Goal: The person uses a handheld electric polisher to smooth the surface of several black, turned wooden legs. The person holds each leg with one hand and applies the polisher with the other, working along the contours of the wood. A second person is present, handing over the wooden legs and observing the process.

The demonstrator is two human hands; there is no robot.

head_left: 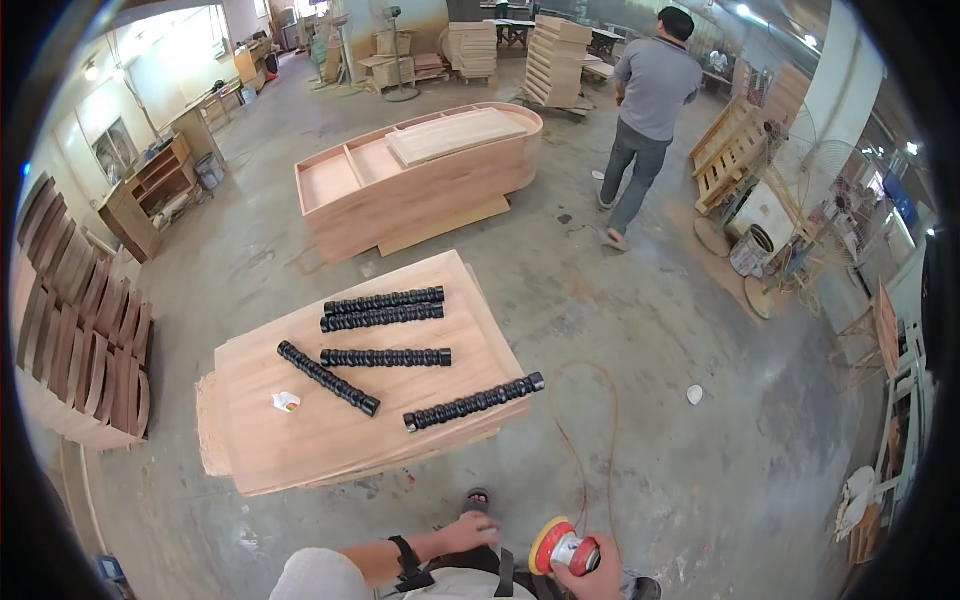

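Observation:
My right hand (597,577) grips a red and silver orbital sander (566,548) with a yellow-rimmed round pad, held at the lower edge of the view. My left hand (468,533), with a black band at the wrist, rests in front of my body and holds nothing; its fingers look loosely stretched. Before me stands a low stack of pale wooden panels (255,440). Several black ribbed rods (388,357) lie on it, one slanting (328,378) and one sticking out past the right edge (474,402). A small white crumpled piece (287,401) lies near its left side.
Behind the stack stands a long wooden frame (400,205) with rounded end and a loose board on top. A person (655,80) walks at the back right. Curved wooden parts (95,330) are piled at left. A thin hose (612,420) loops on the floor; a fan (810,155) stands right.

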